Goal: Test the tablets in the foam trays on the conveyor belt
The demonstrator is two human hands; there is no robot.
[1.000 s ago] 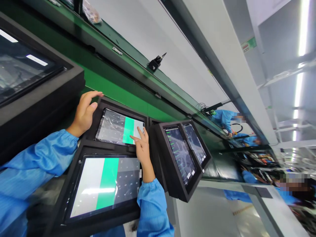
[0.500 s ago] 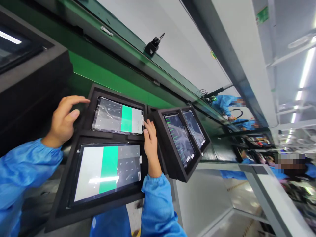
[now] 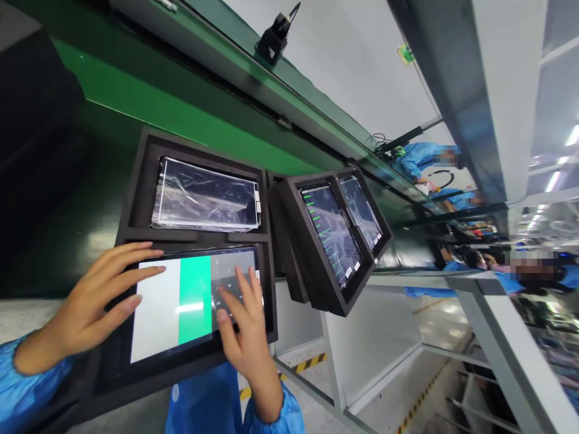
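In front of me a black foam tray (image 3: 194, 239) holds two tablets in separate compartments. The nearer tablet (image 3: 156, 307) is lit, with a white area, a green band and a grey keypad turned sideways. My right hand (image 3: 246, 325) is over its keypad end, fingers spread, fingertips at the screen. My left hand (image 3: 97, 301) lies at its white end, fingers stretched out and apart, fingertips over the tablet's edge. The farther tablet (image 3: 205, 193), under wrinkled clear film, has a dark screen with a thin white outline. Neither hand grips anything.
To the right, another black foam tray (image 3: 312, 283) sits tilted with two tablets in it. A dark block (image 3: 36, 102) stands at the left on the green bench (image 3: 181, 141). A black device (image 3: 272, 45) sits on the ledge. Co-workers in blue (image 3: 418, 160) are farther off.
Both hands have moved from the farther tablet to the nearer one. The farther tablet's screen has gone from a keypad display to dark with a white outline. My view has shifted.
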